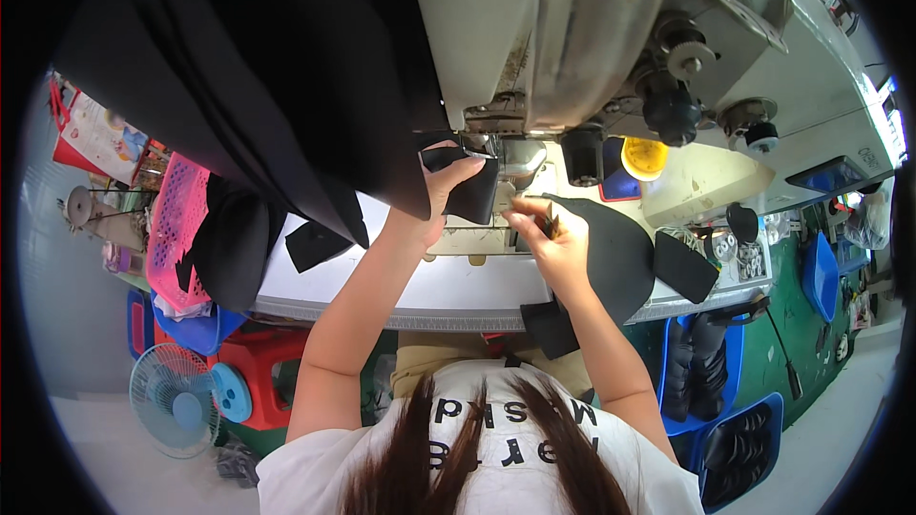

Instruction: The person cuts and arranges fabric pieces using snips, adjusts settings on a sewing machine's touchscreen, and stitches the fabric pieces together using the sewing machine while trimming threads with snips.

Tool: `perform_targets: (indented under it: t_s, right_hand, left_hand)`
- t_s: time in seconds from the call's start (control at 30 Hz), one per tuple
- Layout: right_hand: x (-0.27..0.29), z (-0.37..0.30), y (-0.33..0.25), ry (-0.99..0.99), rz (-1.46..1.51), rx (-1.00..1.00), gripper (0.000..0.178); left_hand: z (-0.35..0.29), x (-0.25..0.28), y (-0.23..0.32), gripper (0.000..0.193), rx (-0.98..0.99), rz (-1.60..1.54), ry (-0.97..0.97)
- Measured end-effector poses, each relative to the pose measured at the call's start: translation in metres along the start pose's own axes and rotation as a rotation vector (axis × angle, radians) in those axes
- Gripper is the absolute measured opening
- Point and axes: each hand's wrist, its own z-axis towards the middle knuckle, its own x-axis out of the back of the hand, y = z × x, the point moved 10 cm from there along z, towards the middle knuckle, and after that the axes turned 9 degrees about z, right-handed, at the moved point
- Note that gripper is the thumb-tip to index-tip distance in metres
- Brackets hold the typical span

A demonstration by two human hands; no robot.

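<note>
My left hand (439, 193) is closed on a small black piece of material (474, 195), thumb on top. The piece lies beside the needle area (485, 145) of a pale sewing machine (549, 29). Just right of it, my right hand (555, 240) is pinched shut close to the machine bed. Something thin and dark shows between its fingers, too small to name. A large black curved panel (286, 86) rises over the left side and comes down next to my left wrist. Under my right forearm lies another black curved piece (611, 257).
Small black pieces (317, 244) rest on the white table (401, 288) at left, and another black piece (684, 267) lies at right. A pink basket (175, 229), red stool (256, 362) and fan (181, 405) stand left. Blue bins (733, 362) hold black items at right.
</note>
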Motion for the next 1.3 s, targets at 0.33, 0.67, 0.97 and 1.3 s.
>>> perform_targets:
  t_s: [0.33,0.67,0.97,1.3]
  right_hand:
    - [0.053,-0.029,0.012,0.153,-0.423,0.324,0.003]
    - [0.059,-0.03,0.027,0.149,-0.39,0.24,0.006]
    - [0.058,-0.028,0.025,0.145,-0.377,0.225,0.005]
    - [0.058,-0.029,0.029,0.146,-0.386,0.196,0.004]
  left_hand:
    - [0.004,-0.002,0.003,0.035,0.078,-0.02,-0.003]
    - [0.009,0.002,-0.006,0.041,0.076,-0.072,-0.083]
    - [0.013,0.003,-0.004,0.055,0.091,-0.004,-0.074]
    - [0.043,0.021,-0.021,0.041,0.126,-0.022,-0.058]
